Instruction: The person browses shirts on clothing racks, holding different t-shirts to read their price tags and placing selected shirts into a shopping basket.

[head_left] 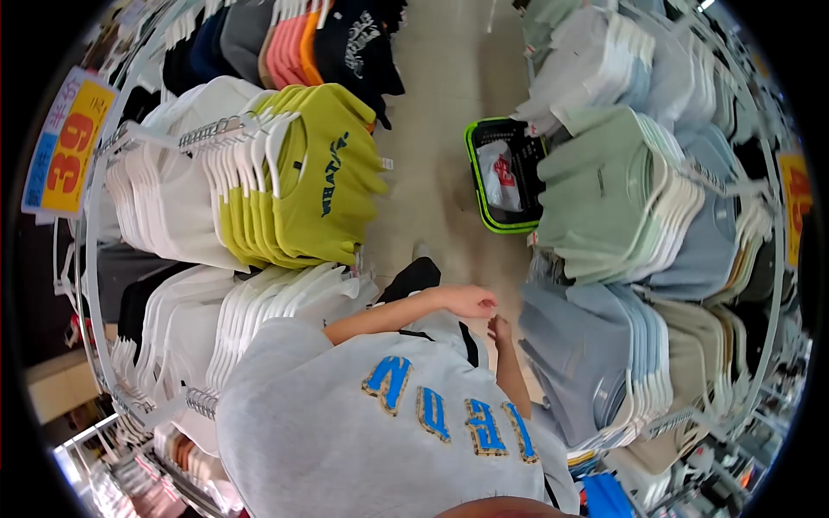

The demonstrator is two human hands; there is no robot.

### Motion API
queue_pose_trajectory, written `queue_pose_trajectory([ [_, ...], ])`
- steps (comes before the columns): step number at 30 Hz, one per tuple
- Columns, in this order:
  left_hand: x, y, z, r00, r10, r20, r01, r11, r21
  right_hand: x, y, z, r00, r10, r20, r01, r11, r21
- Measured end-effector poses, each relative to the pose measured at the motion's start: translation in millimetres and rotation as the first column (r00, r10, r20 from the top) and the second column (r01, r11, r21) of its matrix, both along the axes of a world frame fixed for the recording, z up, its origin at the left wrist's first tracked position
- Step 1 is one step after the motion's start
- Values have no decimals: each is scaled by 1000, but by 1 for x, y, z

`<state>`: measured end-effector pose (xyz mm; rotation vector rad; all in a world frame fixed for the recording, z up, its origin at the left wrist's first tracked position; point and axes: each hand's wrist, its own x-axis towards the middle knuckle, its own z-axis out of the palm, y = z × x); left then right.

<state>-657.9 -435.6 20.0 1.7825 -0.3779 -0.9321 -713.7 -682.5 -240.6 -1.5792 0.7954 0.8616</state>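
My left hand [469, 301] is held in front of my waist with its fingers curled in, and whatever they hold, if anything, is too small to name. Just beside it, my right hand [499, 329] is raised with fingers bent together; its contents cannot be made out either. A narrow gap shows between the two hands. Beneath them are my grey shirt [458, 406] with blue letters and part of a dark strap [471, 345].
A black basket with a green rim [474, 181] holds a white packet [499, 177] on the aisle floor [432, 95]. Yellow-green shirts [332, 190] hang at left, pale green shirts [596, 190] and blue-grey shirts [570, 345] at right. A price sign [65, 147] stands far left.
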Motion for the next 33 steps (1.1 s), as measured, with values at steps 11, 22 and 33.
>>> queue_pose_trajectory([
  [11,69,167,80,984,167,62,-167,986,-2,233,157,16,574,779,252,-639,619,-457],
  [22,32,280,45,650,741,-170,-755,604,-254,400,337,60,115,977,182,-750,206,-628],
  [33,109,336,42,259,915,-310,-957,198,-213,438,626,134,-280,886,370,-889,-93,-449],
])
